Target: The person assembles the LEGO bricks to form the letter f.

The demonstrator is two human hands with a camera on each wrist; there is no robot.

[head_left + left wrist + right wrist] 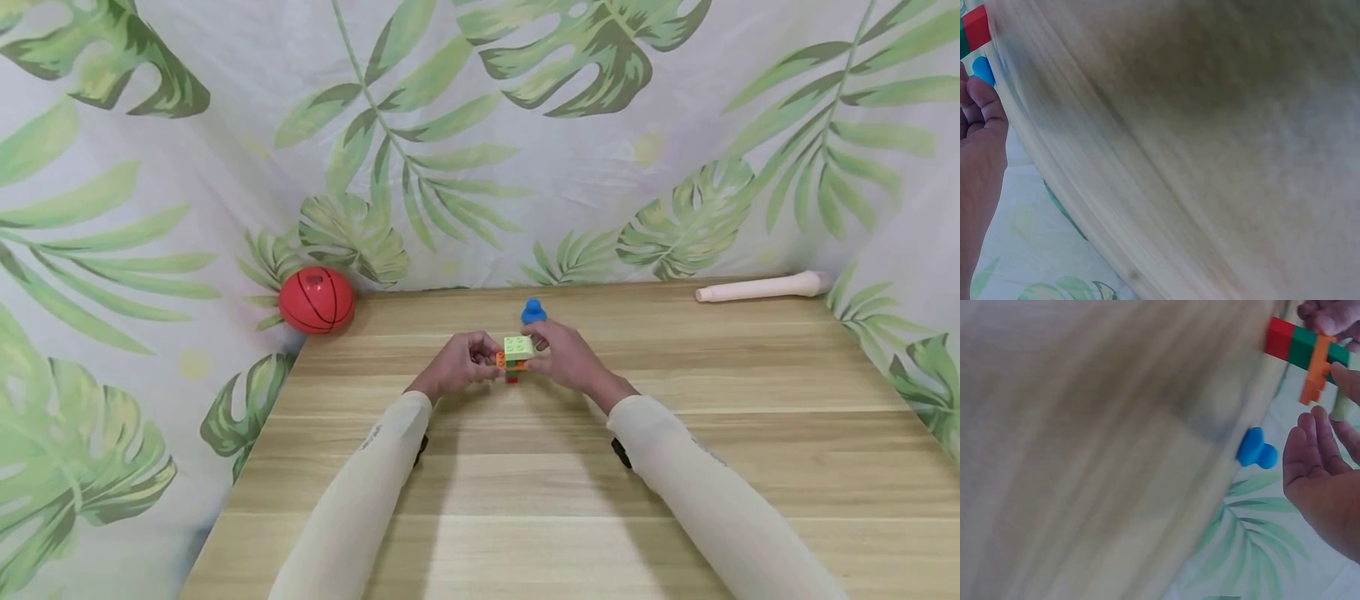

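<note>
A small stack of toy building blocks stands between both hands above the wooden table: a light green block (519, 347) on top, an orange block (1317, 369) crossing a green block (1301, 347), and a red block (1279, 337) at the bottom. My left hand (461, 364) pinches the orange block's left end with thumb and fingers. On the other side, my right hand (567, 358) grips the stack near the light green block, thumb in front and fingertips behind. In the left wrist view, only the red block and part of a green one show.
Just behind the right hand sits a blue piece with a round knob (533, 312). A red ball (317, 300) lies at the table's back left corner. Along the back right edge lies a pale pink tube (761, 287). Leaf-patterned cloth (450, 167) hangs behind the wooden table (495, 533).
</note>
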